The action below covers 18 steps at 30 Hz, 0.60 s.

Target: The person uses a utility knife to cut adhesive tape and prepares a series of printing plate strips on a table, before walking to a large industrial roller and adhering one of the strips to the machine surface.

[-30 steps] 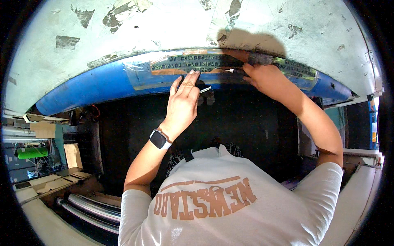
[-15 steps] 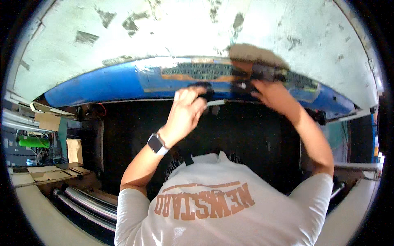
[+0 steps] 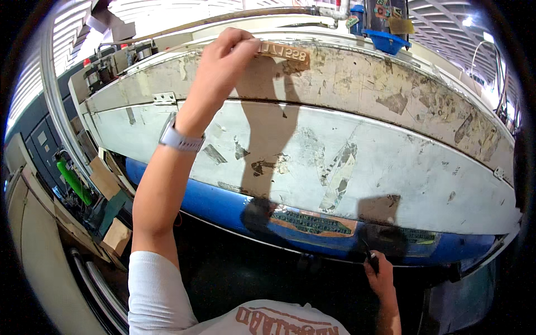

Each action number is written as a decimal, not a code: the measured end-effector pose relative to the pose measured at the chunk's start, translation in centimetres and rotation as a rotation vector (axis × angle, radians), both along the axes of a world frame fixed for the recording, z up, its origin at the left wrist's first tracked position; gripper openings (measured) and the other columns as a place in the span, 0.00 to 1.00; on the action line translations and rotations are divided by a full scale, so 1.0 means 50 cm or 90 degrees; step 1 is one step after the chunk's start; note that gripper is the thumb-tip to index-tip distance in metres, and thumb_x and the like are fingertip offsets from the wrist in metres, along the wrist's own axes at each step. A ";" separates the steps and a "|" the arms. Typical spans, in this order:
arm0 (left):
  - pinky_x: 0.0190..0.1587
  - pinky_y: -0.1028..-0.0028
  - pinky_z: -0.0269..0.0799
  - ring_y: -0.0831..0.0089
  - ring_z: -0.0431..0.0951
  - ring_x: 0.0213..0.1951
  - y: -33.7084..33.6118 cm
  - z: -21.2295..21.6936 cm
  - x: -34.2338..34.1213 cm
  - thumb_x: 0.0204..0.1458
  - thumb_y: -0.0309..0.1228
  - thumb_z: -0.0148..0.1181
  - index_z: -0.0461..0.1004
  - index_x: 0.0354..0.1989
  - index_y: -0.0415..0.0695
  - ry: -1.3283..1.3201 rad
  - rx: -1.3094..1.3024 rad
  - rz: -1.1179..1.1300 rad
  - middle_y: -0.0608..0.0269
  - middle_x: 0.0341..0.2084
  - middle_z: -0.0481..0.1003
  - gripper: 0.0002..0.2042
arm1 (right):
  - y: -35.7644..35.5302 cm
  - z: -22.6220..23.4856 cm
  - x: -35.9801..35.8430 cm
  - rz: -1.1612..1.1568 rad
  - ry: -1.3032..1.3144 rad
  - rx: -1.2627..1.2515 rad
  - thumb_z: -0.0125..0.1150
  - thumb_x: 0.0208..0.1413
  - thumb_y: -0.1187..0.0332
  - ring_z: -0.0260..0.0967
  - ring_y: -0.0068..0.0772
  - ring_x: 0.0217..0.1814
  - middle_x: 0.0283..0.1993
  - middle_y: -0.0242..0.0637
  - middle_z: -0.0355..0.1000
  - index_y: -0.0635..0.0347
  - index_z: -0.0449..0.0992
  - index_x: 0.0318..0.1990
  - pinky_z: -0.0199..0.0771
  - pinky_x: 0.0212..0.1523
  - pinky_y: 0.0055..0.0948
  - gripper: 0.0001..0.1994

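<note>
My left hand [image 3: 226,62] is raised at the top of the upper panel, its fingers closed on one end of a short tan strip with raised characters [image 3: 289,54]. The strip lies against or just before the panel; I cannot tell which. Lower right, my right hand [image 3: 382,274] grips a slim dark-handled tool [image 3: 373,258] with a thin tip, close to the blue cylinder [image 3: 209,202]. Patterned plates, such as the green and orange one [image 3: 315,223], are fixed to the cylinder. Shadows of my hands fall across it.
A pale, scuffed hinged panel [image 3: 223,131] stands above the cylinder, below a stained beige panel [image 3: 402,75]. A blue-based container [image 3: 386,39] stands at the top right. Metal rollers [image 3: 92,285] and a green bottle-like object [image 3: 73,178] are at the left.
The view has tilted upward. My left hand has moved from the cylinder to the upper panel, where it holds the strip. My right hand has drawn back toward me from the plates.
</note>
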<state>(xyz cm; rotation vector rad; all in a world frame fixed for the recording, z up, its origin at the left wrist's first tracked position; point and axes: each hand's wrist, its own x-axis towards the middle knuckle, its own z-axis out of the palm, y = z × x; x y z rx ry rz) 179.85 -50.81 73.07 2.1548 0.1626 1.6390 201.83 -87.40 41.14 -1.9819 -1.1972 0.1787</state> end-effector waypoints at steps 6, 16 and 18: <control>0.29 0.70 0.66 0.66 0.69 0.26 0.041 0.011 0.037 0.42 0.43 0.70 0.72 0.24 0.37 -0.005 0.271 0.265 0.61 0.24 0.69 0.20 | 0.021 -0.003 0.013 0.000 0.000 0.004 0.62 0.54 0.66 0.70 0.52 0.40 0.41 0.47 0.73 0.60 0.69 0.52 0.67 0.40 0.44 0.19; 0.27 0.66 0.66 0.65 0.69 0.25 0.086 0.029 0.020 0.37 0.58 0.68 0.72 0.20 0.39 0.060 0.502 0.593 0.57 0.21 0.69 0.29 | 0.072 0.015 -0.001 0.072 -0.031 0.004 0.61 0.54 0.67 0.72 0.54 0.40 0.39 0.50 0.74 0.61 0.68 0.52 0.70 0.39 0.43 0.18; 0.35 0.65 0.66 0.65 0.69 0.36 0.075 0.049 0.002 0.42 0.53 0.64 0.75 0.31 0.41 0.211 0.402 0.472 0.55 0.34 0.69 0.24 | 0.076 0.000 0.001 0.069 -0.058 0.008 0.60 0.55 0.67 0.72 0.54 0.40 0.40 0.51 0.74 0.61 0.67 0.52 0.71 0.41 0.42 0.18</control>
